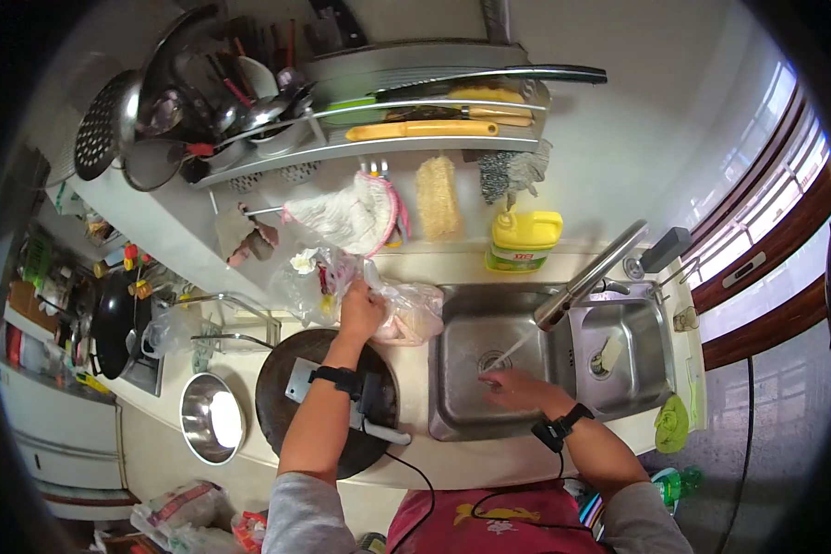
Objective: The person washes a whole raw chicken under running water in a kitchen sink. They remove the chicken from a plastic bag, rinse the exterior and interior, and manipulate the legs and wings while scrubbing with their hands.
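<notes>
My left hand (361,311) grips a clear plastic bag (318,277) on the counter behind the round chopping board (277,388). Beside that hand, another part of the plastic wrapping covers pale pinkish food (408,322), perhaps raw poultry, at the sink's left rim. Over the large steel sink basin (457,408), my right hand (516,389) holds nothing, its fingers loosely spread near the running water. The stream falls from the metal faucet (588,277) towards the drain (494,361). A cleaver (305,381) lies on the board, partly hidden under my left forearm.
A steel bowl (197,408) stands left of the board. Behind the sink is a yellow detergent jug (523,239). A wall rack (429,142) holds knives and utensils above a hanging loofah (438,197). A green cloth (672,424) drapes at the counter's right edge, near the small basin (640,388).
</notes>
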A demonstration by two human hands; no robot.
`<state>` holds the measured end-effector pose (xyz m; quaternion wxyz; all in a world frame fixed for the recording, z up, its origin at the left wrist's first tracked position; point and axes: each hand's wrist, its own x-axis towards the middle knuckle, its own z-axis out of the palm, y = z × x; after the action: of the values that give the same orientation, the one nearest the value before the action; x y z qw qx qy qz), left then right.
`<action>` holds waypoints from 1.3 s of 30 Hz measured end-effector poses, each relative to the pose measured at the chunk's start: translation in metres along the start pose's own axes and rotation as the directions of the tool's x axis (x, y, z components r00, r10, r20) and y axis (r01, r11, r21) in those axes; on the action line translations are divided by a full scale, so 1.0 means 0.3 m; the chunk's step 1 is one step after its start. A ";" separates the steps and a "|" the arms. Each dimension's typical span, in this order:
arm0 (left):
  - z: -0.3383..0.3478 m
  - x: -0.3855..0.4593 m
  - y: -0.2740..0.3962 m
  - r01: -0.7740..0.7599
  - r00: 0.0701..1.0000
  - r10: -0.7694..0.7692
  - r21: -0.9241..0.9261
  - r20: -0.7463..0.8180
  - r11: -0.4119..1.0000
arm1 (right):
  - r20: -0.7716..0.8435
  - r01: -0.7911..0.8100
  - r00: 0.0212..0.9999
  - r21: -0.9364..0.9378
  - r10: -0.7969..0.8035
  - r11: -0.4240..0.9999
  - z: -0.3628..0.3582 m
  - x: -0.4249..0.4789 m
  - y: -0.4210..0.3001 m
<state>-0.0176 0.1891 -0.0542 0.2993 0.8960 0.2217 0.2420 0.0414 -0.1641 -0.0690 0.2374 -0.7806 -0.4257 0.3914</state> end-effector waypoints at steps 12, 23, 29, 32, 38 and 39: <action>-0.108 -0.153 0.056 -0.098 0.978 0.133 -0.206 0.160 0.974 | -0.588 0.230 0.807 0.222 -0.059 0.947 -0.014 0.423 -0.436; -0.114 -0.064 0.028 -0.241 0.969 0.248 -0.283 -0.010 0.929 | -0.615 0.272 0.772 0.095 -0.158 0.958 -0.078 0.471 -0.284; -0.173 -0.057 -0.134 -0.188 0.975 0.180 -0.057 -0.133 0.980 | -0.698 0.122 0.708 0.275 0.110 0.954 -0.081 0.538 -0.234; -0.198 -0.085 -0.167 0.224 0.964 -0.251 -0.239 -0.088 0.945 | -0.657 0.018 0.673 0.475 0.341 0.880 -0.083 0.511 -0.112; -0.199 -0.144 -0.014 -0.391 0.914 0.385 -0.026 -0.130 0.920 | -0.769 0.155 0.566 -0.256 -0.298 0.954 -0.039 0.471 -0.282; -0.194 -0.149 0.009 -0.404 0.914 0.406 -0.072 0.013 0.912 | -0.705 0.153 0.653 -0.234 -0.276 0.960 -0.054 0.485 -0.298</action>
<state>-0.0851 0.1878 -0.0249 0.2760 0.9151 0.0189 0.2934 0.0598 0.0060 -0.0562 0.3714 -0.8312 -0.4135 -0.0177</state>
